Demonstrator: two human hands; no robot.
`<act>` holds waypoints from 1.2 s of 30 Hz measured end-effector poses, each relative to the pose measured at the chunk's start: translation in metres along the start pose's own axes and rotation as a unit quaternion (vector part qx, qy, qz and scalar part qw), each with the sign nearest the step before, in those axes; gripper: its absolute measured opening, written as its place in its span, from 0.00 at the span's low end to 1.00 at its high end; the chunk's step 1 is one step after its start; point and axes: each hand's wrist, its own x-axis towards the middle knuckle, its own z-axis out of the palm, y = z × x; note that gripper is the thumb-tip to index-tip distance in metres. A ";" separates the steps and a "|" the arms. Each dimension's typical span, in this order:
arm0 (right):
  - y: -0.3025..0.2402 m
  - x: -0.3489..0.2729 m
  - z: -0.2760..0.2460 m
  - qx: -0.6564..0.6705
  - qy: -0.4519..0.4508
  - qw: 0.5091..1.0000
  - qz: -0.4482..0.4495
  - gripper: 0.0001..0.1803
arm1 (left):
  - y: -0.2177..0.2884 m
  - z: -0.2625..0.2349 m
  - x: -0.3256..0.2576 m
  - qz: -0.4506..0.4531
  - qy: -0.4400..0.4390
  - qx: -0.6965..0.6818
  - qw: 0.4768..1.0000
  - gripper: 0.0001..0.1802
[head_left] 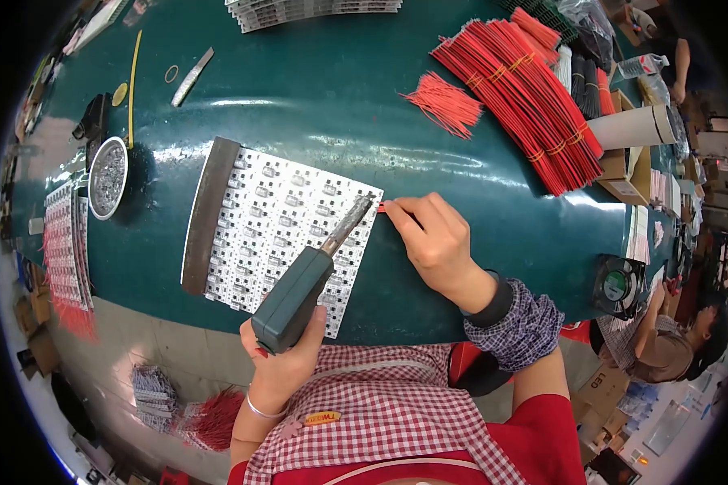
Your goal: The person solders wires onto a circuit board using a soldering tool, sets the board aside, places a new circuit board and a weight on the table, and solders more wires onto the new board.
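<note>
A white circuit board panel [287, 230] with rows of small parts lies on the green table, a dark flat bar [206, 218] along its left edge. My left hand [287, 364] is wrapped round the handle of a dark green soldering gun [295, 291]. The gun slants up and to the right across the panel, its tip near the upper right corner. By that same corner, my right hand [437, 242] pinches a short red wire [382, 208] between thumb and forefinger. Whether the tip touches the wire is too small to tell.
Red wire bundles [526, 97] and a smaller wire pile [445, 105] lie at the far right. A bowl [108, 178], a knife [192, 77] and wired boards [65, 234] are leftward. A black fan [619, 287] stands right, near another person [675, 339].
</note>
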 end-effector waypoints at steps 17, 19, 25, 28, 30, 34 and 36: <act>-0.002 -0.004 0.005 0.000 0.003 1.000 0.000 0.18 | 0.001 0.000 0.002 0.035 -0.029 0.047 0.998 0.07; -0.003 -0.003 0.005 -0.006 0.001 1.000 0.003 0.18 | 0.004 -0.001 0.003 0.024 -0.032 0.038 0.998 0.07; -0.005 -0.003 0.005 -0.018 -0.002 1.000 0.000 0.18 | 0.002 0.000 0.007 0.040 -0.036 0.036 0.998 0.08; -0.005 -0.003 0.005 -0.018 -0.004 1.000 0.001 0.18 | 0.008 0.001 0.011 0.014 -0.045 0.010 0.999 0.08; -0.005 -0.003 0.004 -0.018 -0.005 1.000 0.002 0.18 | 0.010 0.001 0.012 0.005 -0.048 0.011 0.999 0.08; -0.005 -0.002 0.004 -0.019 -0.010 1.000 0.002 0.17 | 0.008 0.002 0.010 0.015 -0.049 0.025 0.998 0.08; -0.005 -0.003 0.004 -0.018 -0.010 1.000 0.003 0.17 | 0.009 0.002 0.011 0.024 -0.045 0.023 0.998 0.08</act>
